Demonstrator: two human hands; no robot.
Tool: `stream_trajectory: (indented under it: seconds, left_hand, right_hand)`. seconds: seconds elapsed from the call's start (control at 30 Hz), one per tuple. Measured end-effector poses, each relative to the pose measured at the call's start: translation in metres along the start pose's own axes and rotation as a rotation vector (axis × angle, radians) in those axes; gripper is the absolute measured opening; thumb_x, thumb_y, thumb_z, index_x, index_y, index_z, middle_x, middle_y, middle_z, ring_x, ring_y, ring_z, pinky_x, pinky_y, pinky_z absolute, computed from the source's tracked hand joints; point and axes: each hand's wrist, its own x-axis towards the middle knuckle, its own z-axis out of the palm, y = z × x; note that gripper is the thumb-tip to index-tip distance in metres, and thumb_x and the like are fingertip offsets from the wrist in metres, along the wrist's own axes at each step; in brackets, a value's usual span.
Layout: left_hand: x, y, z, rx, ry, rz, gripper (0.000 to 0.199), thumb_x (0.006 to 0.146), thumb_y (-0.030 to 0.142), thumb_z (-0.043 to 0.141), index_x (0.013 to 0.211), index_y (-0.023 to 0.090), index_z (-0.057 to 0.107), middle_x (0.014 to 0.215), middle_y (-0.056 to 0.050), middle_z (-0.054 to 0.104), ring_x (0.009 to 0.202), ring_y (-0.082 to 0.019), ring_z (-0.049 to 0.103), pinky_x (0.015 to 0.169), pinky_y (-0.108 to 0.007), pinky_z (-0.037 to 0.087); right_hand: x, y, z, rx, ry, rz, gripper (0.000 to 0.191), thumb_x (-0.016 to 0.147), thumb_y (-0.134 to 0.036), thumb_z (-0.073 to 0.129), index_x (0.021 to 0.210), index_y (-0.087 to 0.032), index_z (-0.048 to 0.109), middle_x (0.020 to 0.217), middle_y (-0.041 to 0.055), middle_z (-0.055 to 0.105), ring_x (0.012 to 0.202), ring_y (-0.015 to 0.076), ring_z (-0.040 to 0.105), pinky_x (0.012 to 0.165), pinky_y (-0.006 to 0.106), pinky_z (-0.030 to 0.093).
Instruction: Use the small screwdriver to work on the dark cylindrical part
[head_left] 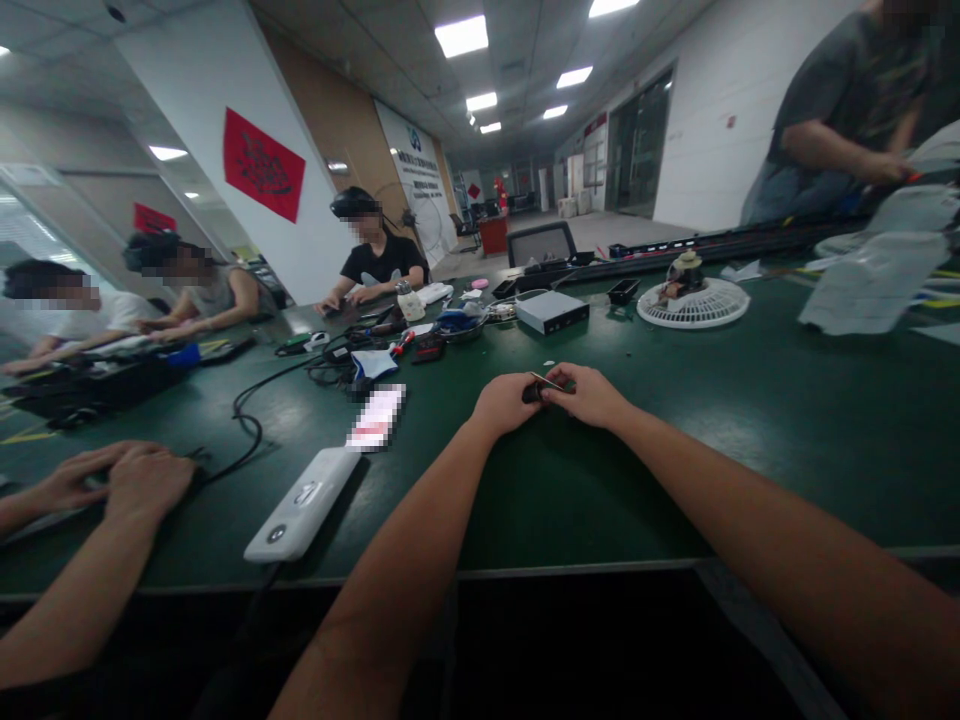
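In the head view, the bare left hand (pixel 506 402) and the bare right hand (pixel 589 397) meet above the dark green, smooth-topped table (pixel 570 500), a little in from its near edge. The left fingers are curled around a small dark object (pixel 532 394), and the right fingertips pinch a thin, flat, light-edged strip (pixel 553 383) right against it; the strip looks stiff, though it is too small and dim here to tell its material. Both held things sit between the two hands.

Just beyond the hands lies a small white scrap (pixel 549 363). Farther back stands a grey-and-black rectangular box (pixel 553 312), and to its right a round white plastic fan grille (pixel 694 303) lies flat with a motor-like part (pixel 684 275) on top. To the left of the arms, a long white plastic device (pixel 304 505) with rounded ends lies at a slant, near a pixelated bright screen (pixel 377 417). Another person's hands (pixel 146 480) are at the far left, near a black cable (pixel 259 425)
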Motion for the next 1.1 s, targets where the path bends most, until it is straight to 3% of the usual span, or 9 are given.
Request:
stream_trajectory:
  seconds: [0.17,0.27,0.37,0.63,1.0,1.1]
  left_hand:
    - [0.000,-0.012,0.002,0.042,0.112,-0.186,0.022,0.082,0.037,0.070,0.098,0.023,0.073,0.098,-0.006,0.073,0.092,-0.022,0.066,0.083,-0.033,0.051]
    - [-0.001,-0.017,0.003,0.041,0.155,-0.222,0.018,0.083,0.032,0.068,0.098,0.024,0.074,0.097,-0.005,0.071,0.093,-0.021,0.065,0.085,-0.032,0.051]
    - [-0.002,-0.015,0.004,0.030,0.150,-0.188,0.019,0.084,0.027,0.066,0.100,0.026,0.075,0.097,-0.004,0.069,0.091,-0.020,0.064,0.084,-0.030,0.050]
    - [-0.002,-0.003,0.003,0.047,0.114,-0.104,0.019,0.087,0.026,0.061,0.100,0.027,0.075,0.097,-0.004,0.066,0.089,-0.019,0.063,0.082,-0.030,0.050]
    - [-0.002,0.000,0.001,0.054,0.109,-0.105,0.020,0.086,0.026,0.062,0.101,0.027,0.075,0.097,-0.004,0.066,0.090,-0.020,0.063,0.082,-0.031,0.051]
    - [-0.002,-0.001,0.001,0.060,0.106,-0.093,0.019,0.085,0.025,0.062,0.100,0.027,0.075,0.096,-0.004,0.066,0.088,-0.020,0.063,0.079,-0.031,0.051]
  right_hand:
    - [0.001,0.003,-0.002,-0.064,-0.020,-0.039,0.031,0.091,-0.025,0.059,0.119,-0.025,0.072,0.090,0.0018,0.075,0.059,0.0121,0.062,0.065,0.027,0.049]
    - [0.000,0.002,-0.004,-0.092,-0.066,-0.026,0.030,0.090,-0.028,0.061,0.114,-0.025,0.077,0.084,0.0021,0.076,0.057,0.0133,0.063,0.066,0.028,0.050]
    - [-0.001,-0.001,-0.004,-0.110,-0.104,-0.070,0.027,0.089,-0.029,0.061,0.108,-0.024,0.079,0.080,0.0019,0.076,0.060,0.0147,0.065,0.069,0.029,0.051]
    - [0.000,0.000,-0.005,-0.177,-0.081,-0.100,0.026,0.089,-0.027,0.061,0.108,-0.026,0.079,0.099,0.0011,0.079,0.081,0.0192,0.070,0.078,0.031,0.052]
    - [-0.001,-0.010,-0.009,-0.205,-0.021,-0.121,0.027,0.090,-0.027,0.060,0.108,-0.026,0.080,0.099,0.0015,0.079,0.081,0.0193,0.069,0.077,0.031,0.051]
    - [-0.001,-0.007,-0.009,-0.247,-0.065,-0.092,0.026,0.088,-0.028,0.061,0.106,-0.025,0.080,0.094,0.0029,0.079,0.080,0.0203,0.070,0.074,0.032,0.050]
